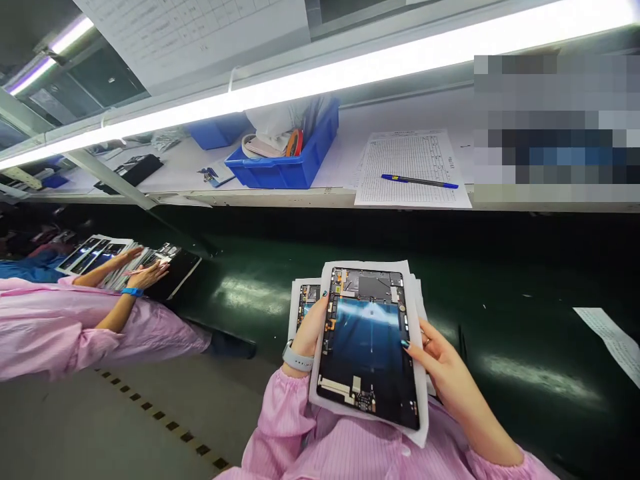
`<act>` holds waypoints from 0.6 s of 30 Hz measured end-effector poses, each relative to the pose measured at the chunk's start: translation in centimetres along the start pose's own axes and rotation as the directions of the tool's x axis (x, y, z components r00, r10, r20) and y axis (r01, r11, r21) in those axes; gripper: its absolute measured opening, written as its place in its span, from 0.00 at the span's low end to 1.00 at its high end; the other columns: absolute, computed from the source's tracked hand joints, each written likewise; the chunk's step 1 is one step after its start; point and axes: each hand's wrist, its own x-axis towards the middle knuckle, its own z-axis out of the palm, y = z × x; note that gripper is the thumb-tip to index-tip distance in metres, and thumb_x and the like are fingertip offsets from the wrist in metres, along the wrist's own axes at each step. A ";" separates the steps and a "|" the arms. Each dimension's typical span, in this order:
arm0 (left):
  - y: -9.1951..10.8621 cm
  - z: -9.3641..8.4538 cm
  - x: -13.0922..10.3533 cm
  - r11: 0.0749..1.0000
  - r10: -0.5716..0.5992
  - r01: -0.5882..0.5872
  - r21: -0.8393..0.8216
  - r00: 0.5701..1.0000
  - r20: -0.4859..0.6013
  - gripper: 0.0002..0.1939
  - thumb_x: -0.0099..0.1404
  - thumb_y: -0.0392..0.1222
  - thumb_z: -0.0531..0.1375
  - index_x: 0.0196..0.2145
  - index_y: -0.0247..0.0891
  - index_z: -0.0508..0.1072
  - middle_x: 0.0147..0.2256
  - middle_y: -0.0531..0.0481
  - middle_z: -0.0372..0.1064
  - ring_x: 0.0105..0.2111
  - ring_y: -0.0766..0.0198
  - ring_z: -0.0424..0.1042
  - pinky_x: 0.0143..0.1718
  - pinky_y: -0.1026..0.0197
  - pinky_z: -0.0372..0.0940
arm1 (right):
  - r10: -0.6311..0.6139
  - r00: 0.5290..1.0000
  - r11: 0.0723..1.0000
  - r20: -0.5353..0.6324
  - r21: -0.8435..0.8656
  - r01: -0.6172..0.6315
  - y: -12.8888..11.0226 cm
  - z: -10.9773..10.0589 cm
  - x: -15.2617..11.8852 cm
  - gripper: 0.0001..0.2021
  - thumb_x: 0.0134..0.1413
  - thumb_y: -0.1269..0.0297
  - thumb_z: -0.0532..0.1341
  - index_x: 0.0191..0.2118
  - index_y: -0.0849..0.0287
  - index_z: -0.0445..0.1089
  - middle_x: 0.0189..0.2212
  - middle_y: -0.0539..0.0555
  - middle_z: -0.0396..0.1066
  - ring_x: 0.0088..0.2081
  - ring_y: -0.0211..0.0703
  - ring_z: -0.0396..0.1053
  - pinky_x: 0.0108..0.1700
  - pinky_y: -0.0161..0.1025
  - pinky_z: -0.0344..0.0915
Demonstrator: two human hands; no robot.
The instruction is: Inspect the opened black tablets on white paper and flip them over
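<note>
In front of my body I hold an opened tablet (370, 347), its dark inner side facing up with small boards and connectors along the top and bottom. White foam sheeting (425, 407) lies under it and sticks out around the edges. My left hand (311, 330) grips the left side, thumb on the edge, with a grey watch on the wrist. My right hand (443, 360) clasps the right side, its thumb over the tablet's border. Behind the left edge, a second tablet (309, 293) on white sheeting shows partly; the rest is hidden.
A co-worker in pink (125, 333) handles a row of tablets (107, 253) at the left. On the shelf stand a blue bin (280, 175) and a paper form (410, 150) with a pen (420, 181). A paper strip (610, 340) lies on the green bench (525, 307).
</note>
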 end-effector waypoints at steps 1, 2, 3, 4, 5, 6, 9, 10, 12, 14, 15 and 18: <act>0.6 0.0 -0.5 0.999 -0.007 0.011 -0.050 0.997 0.080 0.23 0.64 0.56 0.63 0.50 0.37 0.77 0.49 0.42 0.76 0.52 0.51 0.73 0.55 0.53 0.66 | 0.024 0.999 0.999 0.023 0.047 -0.025 -0.5 -0.2 0.0 0.26 0.54 0.58 0.73 0.58 0.46 0.71 0.44 0.52 0.80 0.43 0.50 0.78 0.44 0.41 0.75; 1.3 0.1 -1.0 0.996 -0.006 0.021 -0.091 0.988 0.157 0.23 0.64 0.54 0.65 0.51 0.37 0.76 0.49 0.43 0.76 0.50 0.52 0.74 0.54 0.53 0.66 | 0.041 0.998 0.995 0.045 0.093 -0.045 -1.1 -0.4 -0.1 0.26 0.55 0.60 0.72 0.59 0.46 0.70 0.44 0.52 0.80 0.42 0.50 0.79 0.41 0.40 0.75; 2.0 0.1 -1.5 0.993 -0.001 0.026 -0.115 0.977 0.215 0.24 0.63 0.52 0.66 0.53 0.38 0.74 0.49 0.43 0.76 0.49 0.53 0.74 0.53 0.54 0.67 | 0.048 0.997 0.990 0.062 0.130 -0.056 -1.8 -0.5 -0.1 0.25 0.56 0.61 0.72 0.59 0.46 0.70 0.44 0.52 0.81 0.41 0.49 0.79 0.38 0.39 0.76; 2.7 0.2 -2.1 0.992 0.006 0.025 -0.120 0.968 0.250 0.25 0.62 0.50 0.67 0.54 0.38 0.74 0.49 0.44 0.76 0.47 0.55 0.75 0.51 0.56 0.67 | 0.048 0.996 0.986 0.074 0.157 -0.059 -2.5 -0.5 -0.3 0.25 0.56 0.61 0.71 0.59 0.46 0.70 0.44 0.52 0.81 0.40 0.49 0.80 0.36 0.38 0.76; 3.2 0.3 -2.6 0.993 0.012 0.020 -0.116 0.963 0.268 0.25 0.61 0.48 0.68 0.55 0.39 0.73 0.49 0.45 0.76 0.46 0.56 0.75 0.49 0.58 0.68 | 0.045 0.996 0.983 0.078 0.173 -0.058 -3.1 -0.5 -0.4 0.24 0.57 0.62 0.71 0.58 0.46 0.71 0.44 0.52 0.81 0.39 0.48 0.80 0.36 0.37 0.76; 3.7 0.4 -3.1 0.994 0.015 0.016 -0.110 0.961 0.277 0.26 0.60 0.46 0.68 0.55 0.39 0.73 0.47 0.46 0.76 0.44 0.58 0.75 0.47 0.59 0.68 | 0.042 0.996 0.982 0.079 0.182 -0.055 -3.8 -0.5 -0.6 0.23 0.57 0.62 0.71 0.58 0.46 0.71 0.44 0.52 0.81 0.39 0.48 0.80 0.37 0.36 0.76; 4.5 0.7 -4.3 0.993 0.018 0.015 -0.114 0.959 0.284 0.26 0.59 0.46 0.69 0.55 0.40 0.72 0.41 0.49 0.77 0.39 0.61 0.75 0.44 0.61 0.68 | 0.036 0.997 0.980 0.067 0.194 -0.048 -5.2 -0.1 -1.5 0.23 0.59 0.62 0.70 0.59 0.44 0.70 0.46 0.52 0.80 0.40 0.49 0.80 0.37 0.37 0.78; 4.6 0.7 -4.6 0.993 0.020 0.014 -0.119 0.958 0.285 0.27 0.59 0.46 0.69 0.55 0.40 0.72 0.38 0.50 0.77 0.36 0.62 0.75 0.44 0.61 0.68 | 0.040 0.998 0.980 0.055 0.193 -0.050 -5.6 0.0 -1.8 0.23 0.59 0.61 0.69 0.59 0.43 0.69 0.46 0.52 0.80 0.40 0.50 0.80 0.36 0.37 0.78; 4.7 0.8 -5.0 0.992 0.028 0.010 -0.129 0.957 0.287 0.27 0.60 0.46 0.69 0.56 0.41 0.72 0.35 0.51 0.77 0.33 0.63 0.74 0.43 0.61 0.68 | 0.041 0.999 0.982 0.015 0.182 -0.043 -6.2 0.3 -2.6 0.24 0.59 0.60 0.69 0.60 0.42 0.68 0.46 0.53 0.81 0.40 0.52 0.81 0.35 0.38 0.79; 4.7 0.9 -5.4 0.989 0.043 0.002 -0.150 0.955 0.294 0.27 0.59 0.46 0.69 0.56 0.42 0.72 0.36 0.51 0.77 0.33 0.64 0.74 0.41 0.61 0.68 | 0.044 0.998 0.987 -0.033 0.157 -0.038 -6.7 0.6 -3.3 0.24 0.58 0.58 0.70 0.59 0.42 0.69 0.45 0.54 0.81 0.37 0.52 0.81 0.34 0.39 0.79; 4.7 0.9 -5.5 0.986 0.054 -0.005 -0.164 0.953 0.297 0.27 0.59 0.46 0.70 0.56 0.43 0.73 0.37 0.51 0.77 0.33 0.64 0.74 0.40 0.62 0.69 | 0.047 0.997 0.989 -0.053 0.146 -0.039 -6.9 0.7 -3.7 0.25 0.56 0.58 0.70 0.59 0.42 0.69 0.44 0.54 0.81 0.36 0.53 0.81 0.33 0.40 0.79; 4.8 1.1 -5.8 0.981 0.081 -0.023 -0.194 0.951 0.300 0.26 0.59 0.45 0.70 0.55 0.43 0.74 0.40 0.50 0.77 0.32 0.65 0.73 0.34 0.64 0.67 | 0.086 0.992 0.988 -0.093 0.138 -0.073 -7.8 1.3 -4.5 0.28 0.55 0.58 0.72 0.61 0.40 0.67 0.44 0.53 0.81 0.34 0.53 0.81 0.34 0.41 0.80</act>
